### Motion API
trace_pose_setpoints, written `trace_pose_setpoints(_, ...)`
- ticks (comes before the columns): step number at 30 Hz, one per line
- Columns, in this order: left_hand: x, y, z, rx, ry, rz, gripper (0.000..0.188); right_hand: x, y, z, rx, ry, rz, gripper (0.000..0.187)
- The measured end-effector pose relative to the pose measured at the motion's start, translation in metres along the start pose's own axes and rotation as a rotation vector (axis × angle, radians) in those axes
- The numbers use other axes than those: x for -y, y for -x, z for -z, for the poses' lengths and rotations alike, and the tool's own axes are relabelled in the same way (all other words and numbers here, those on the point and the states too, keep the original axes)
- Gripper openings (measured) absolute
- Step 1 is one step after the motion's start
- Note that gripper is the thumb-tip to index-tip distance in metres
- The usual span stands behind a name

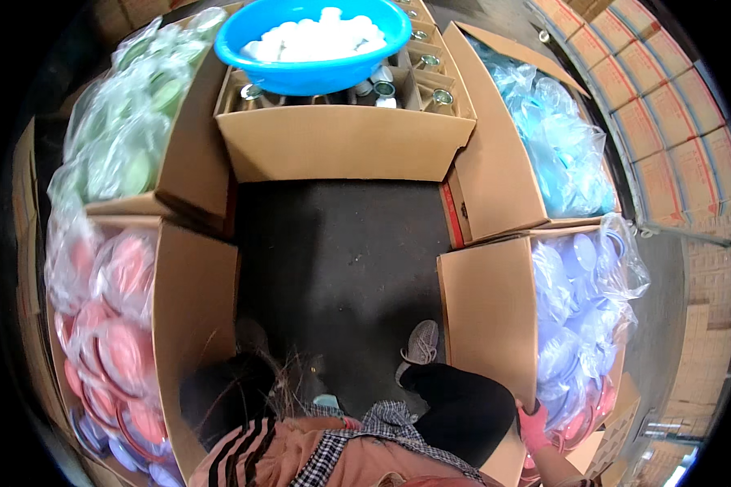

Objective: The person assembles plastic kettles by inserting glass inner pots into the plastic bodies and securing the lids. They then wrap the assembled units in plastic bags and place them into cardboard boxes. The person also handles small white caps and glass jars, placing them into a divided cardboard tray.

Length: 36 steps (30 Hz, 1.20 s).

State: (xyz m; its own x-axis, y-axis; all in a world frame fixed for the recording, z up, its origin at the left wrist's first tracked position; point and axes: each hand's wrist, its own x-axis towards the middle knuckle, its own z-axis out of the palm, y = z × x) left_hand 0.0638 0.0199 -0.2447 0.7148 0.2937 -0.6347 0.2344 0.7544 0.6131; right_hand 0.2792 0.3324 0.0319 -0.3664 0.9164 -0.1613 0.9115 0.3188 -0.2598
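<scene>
My right hand (533, 425), in a pink glove, is at the near right, its fingers closed over the rim of an open cardboard box (487, 312). Purple plastic lids (562, 325) in clear bags fill that box, with pink round pieces (581, 426) close beside the hand. On the left, my striped sleeve (244, 446) runs toward my lap. Only a pinkish sliver, perhaps my left hand (351, 424), shows by the checked apron (390, 418); its fingers are hidden. A small teal piece (326, 400) is next to it, too covered to identify.
A blue basin (313, 79) of white caps stands on a divided carton (341, 142) holding metallic-topped vessels. Boxes of bagged green lids (138, 130) and pink lids (118, 345) line the left. Bagged light-blue pieces (556, 138) are at the far right. Stacked cartons (666, 114) stand behind.
</scene>
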Motion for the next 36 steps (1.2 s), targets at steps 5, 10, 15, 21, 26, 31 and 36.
trace_pose_setpoints(5,0.008,0.03,0.042,0.02,0.075,0.064,0.035,0.052,-0.007,0.005,0.013,-0.161,-0.068,0.03)
trace_pose_setpoints(10,0.001,0.074,0.082,-0.055,0.143,0.134,0.035,0.044,-0.012,0.014,0.069,-0.155,0.017,0.023)
trace_pose_setpoints(15,-0.015,0.114,0.121,-0.24,0.192,0.134,0.034,0.027,-0.017,0.028,0.234,-0.125,-0.117,0.024)
trace_pose_setpoints(21,-0.021,0.141,0.157,-0.417,0.263,0.077,0.033,0.023,-0.012,0.016,0.081,-0.131,-0.01,0.025)
trace_pose_setpoints(26,-0.009,0.127,0.173,-0.437,0.363,0.045,0.033,0.029,0.005,-0.003,-0.019,-0.06,0.033,0.03)
trace_pose_setpoints(31,0.002,0.114,0.177,-0.435,0.575,-0.032,0.032,0.063,-0.003,0.005,-0.251,-0.132,0.165,0.042)
trace_pose_setpoints(36,0.039,0.063,0.192,-0.287,0.862,-0.015,0.032,0.131,-0.071,0.025,-0.057,-0.075,0.216,0.046)
